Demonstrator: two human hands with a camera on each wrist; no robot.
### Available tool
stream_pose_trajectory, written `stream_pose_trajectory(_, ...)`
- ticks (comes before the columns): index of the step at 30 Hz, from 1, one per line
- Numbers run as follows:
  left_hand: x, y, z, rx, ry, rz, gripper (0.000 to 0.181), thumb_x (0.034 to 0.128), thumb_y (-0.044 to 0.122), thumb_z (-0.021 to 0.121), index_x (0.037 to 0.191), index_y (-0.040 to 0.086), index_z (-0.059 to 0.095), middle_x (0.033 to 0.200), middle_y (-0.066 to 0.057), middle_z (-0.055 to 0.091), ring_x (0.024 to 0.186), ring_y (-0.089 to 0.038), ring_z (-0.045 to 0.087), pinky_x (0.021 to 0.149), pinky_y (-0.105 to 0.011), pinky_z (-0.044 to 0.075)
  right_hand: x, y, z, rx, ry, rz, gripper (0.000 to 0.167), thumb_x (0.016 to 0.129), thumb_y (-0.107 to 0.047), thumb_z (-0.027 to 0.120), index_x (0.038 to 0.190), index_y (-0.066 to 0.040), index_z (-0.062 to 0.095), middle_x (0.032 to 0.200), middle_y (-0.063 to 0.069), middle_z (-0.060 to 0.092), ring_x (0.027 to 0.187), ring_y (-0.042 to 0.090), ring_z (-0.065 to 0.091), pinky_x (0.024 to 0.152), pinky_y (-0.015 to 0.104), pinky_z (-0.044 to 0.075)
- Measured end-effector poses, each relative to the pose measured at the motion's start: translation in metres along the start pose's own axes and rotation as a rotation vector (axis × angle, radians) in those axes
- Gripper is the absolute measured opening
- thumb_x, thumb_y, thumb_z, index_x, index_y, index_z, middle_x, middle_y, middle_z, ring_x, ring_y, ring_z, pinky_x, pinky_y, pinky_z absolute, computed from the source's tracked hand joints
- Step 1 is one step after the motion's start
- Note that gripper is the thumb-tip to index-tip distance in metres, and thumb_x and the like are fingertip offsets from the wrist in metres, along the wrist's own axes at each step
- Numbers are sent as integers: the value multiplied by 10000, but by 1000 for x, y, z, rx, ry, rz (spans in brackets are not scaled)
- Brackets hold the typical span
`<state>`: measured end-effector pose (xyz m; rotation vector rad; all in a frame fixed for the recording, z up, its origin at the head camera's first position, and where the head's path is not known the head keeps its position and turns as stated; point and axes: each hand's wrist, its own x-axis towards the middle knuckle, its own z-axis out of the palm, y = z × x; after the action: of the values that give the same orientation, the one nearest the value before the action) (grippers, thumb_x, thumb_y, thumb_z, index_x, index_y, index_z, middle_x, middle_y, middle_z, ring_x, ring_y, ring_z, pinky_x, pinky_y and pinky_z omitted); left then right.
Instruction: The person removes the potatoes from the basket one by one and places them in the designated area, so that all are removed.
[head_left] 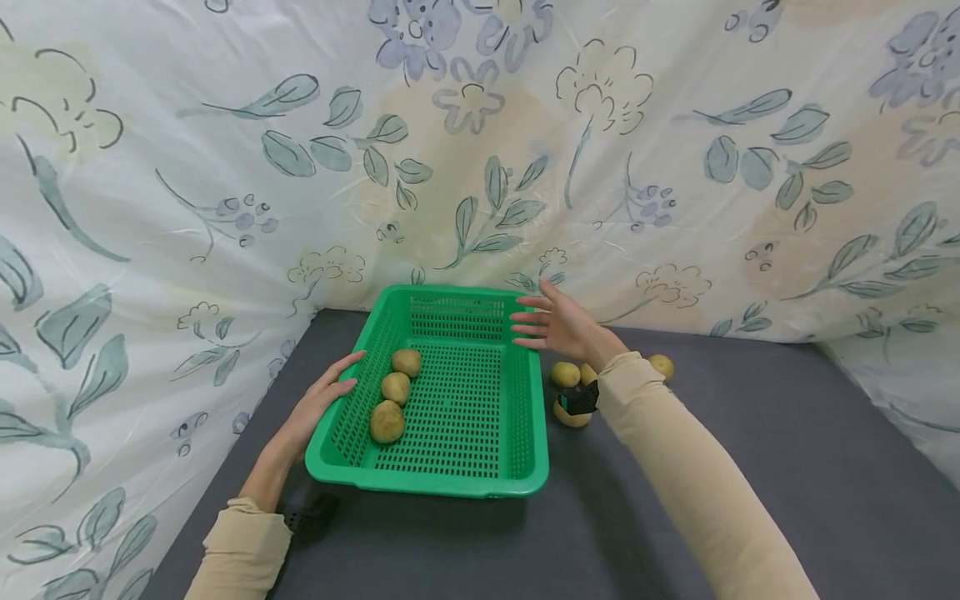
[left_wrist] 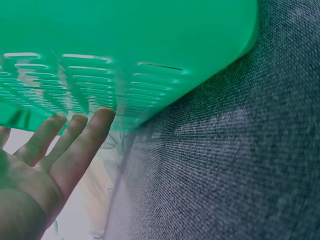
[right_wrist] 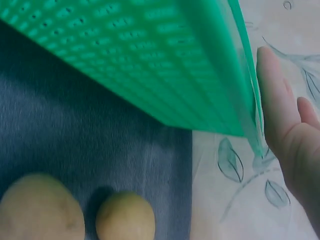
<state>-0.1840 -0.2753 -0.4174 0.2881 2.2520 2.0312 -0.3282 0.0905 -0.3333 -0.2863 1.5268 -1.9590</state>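
Observation:
A green plastic basket (head_left: 427,482) with slotted walls holds three potatoes in a row along its left side, the nearest potato (head_left: 387,422) being the largest. My left hand (head_left: 318,408) is at the basket's left wall, fingers extended; in the left wrist view its fingertips (left_wrist: 104,114) reach the slotted wall from outside. At the far right corner, my right hand (head_left: 562,323) is held over the rim with fingers spread and nothing in them. Beneath that wrist, several more potatoes lie outside the basket, among them a small yellowish potato (head_left: 566,374).
The dark grey tabletop (head_left: 750,433) lies under everything. A white floral-patterned cloth (head_left: 480,167) hangs behind and along the left side. Another potato (head_left: 662,366) sits just beyond the right sleeve, and black wrist devices (head_left: 579,398) are strapped at the wrists.

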Motion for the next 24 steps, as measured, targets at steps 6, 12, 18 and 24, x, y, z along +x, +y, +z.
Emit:
stream_pose_trajectory(6, 0, -1, 0, 2, 0, 1, 583, 1045, 306, 384, 1542, 121, 142, 1528, -192, 146, 1301, -438, 307, 907, -428, 451, 11, 6, 13, 26, 12, -8, 711, 1007, -539, 265, 1533, -77, 143, 1531, 212, 168, 1384, 365, 210, 1032, 469, 350)
stream_pose_trajectory(12, 0, -1, 0, 8, 7, 4, 576, 1045, 303, 382, 1540, 121, 150, 1536, -176, 135, 1308, -427, 300, 921, -440, 437, 15, 9, 21, 4, 13, 4, 681, 1016, -529, 238, 1526, -83, 173, 1525, 205, 183, 1378, 362, 227, 1033, 462, 352)
stream_pose_trajectory(18, 0, -2, 0, 1, -7, -1, 573, 1048, 304, 374, 1541, 127, 144, 1529, -186, 141, 1298, -437, 310, 902, -418, 456, 12, -4, 21, -56, 32, 8, 681, 1020, -521, 220, 1525, -67, 166, 1506, 226, 203, 1364, 374, 243, 1020, 477, 363)
stream_pose_trajectory(24, -1, -1, -1, 1, 0, 1, 575, 1047, 311, 376, 1542, 130, 148, 1530, -179, 139, 1301, -423, 302, 896, -383, 457, 13, -14, 29, -45, 14, -2, 673, 1019, -518, 245, 1521, -76, 177, 1498, 224, 216, 1346, 375, 271, 1009, 474, 375)
